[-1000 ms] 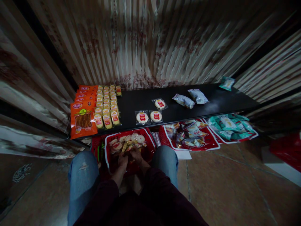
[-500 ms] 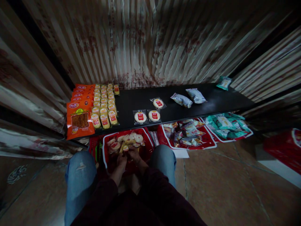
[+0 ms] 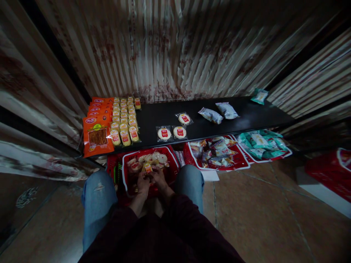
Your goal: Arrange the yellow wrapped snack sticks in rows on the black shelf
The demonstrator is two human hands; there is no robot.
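Snack pack (image 3: 148, 168) gripped in both hands, within the outline of a red basket (image 3: 125, 179).
Fingers of left hand (image 3: 143, 183) and right hand (image 3: 159, 176) pinched on the pack's near end; its label shows red and yellow, lettering too small to read. On the black shelf (image 3: 156, 113): crackers (image 3: 180, 132) with red labels, pale characters illegible; orange bags (image 3: 98, 137), oval logo, unreadable.

Between the fingertips of the left hand (image 3: 143, 183) and right hand (image 3: 159, 178), a yellow snack packet (image 3: 148, 168) now shows its printed face plainly; a second ago only a dim orange-yellow patch showed there.
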